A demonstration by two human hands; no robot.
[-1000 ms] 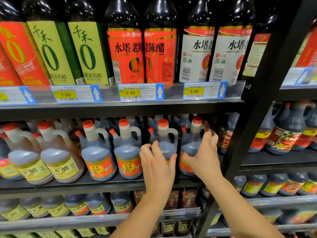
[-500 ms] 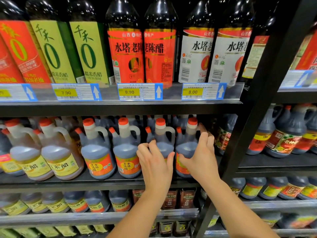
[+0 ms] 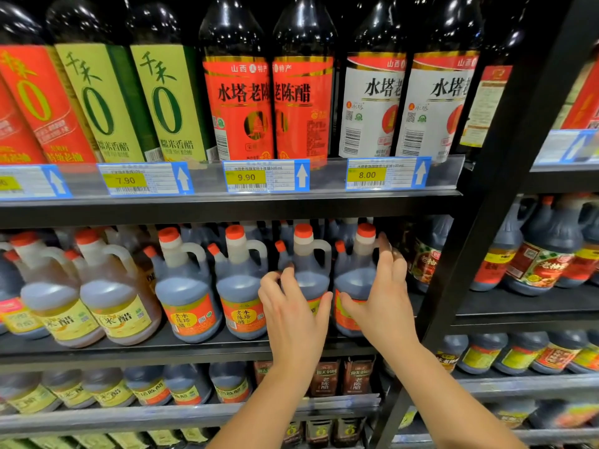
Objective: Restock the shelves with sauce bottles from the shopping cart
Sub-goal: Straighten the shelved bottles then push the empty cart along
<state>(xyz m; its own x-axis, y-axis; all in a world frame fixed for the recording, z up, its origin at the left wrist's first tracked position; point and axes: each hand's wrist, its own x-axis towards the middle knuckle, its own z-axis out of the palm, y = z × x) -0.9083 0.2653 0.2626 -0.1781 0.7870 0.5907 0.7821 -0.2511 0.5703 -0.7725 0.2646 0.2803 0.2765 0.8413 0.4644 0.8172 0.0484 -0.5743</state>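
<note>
The left hand [image 3: 291, 306] wraps the rounded belly of a dark vinegar jug [image 3: 311, 277], translucent plastic with a loop handle and orange cap, at the middle shelf's [image 3: 194, 351] front edge. The right hand [image 3: 382, 296] grasps the end jug [image 3: 355, 280] just beside it, by the black upright [image 3: 466, 254]. Matching jugs [image 3: 184, 286] and paler rice-vinegar jugs [image 3: 110, 296] stand leftward, with glossy tall bottles [image 3: 240, 108] on the shelf above.

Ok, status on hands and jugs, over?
Left hand grips one dark jug; right hand grips the end jug. Both upright on shelf. Black post close at right.
</note>
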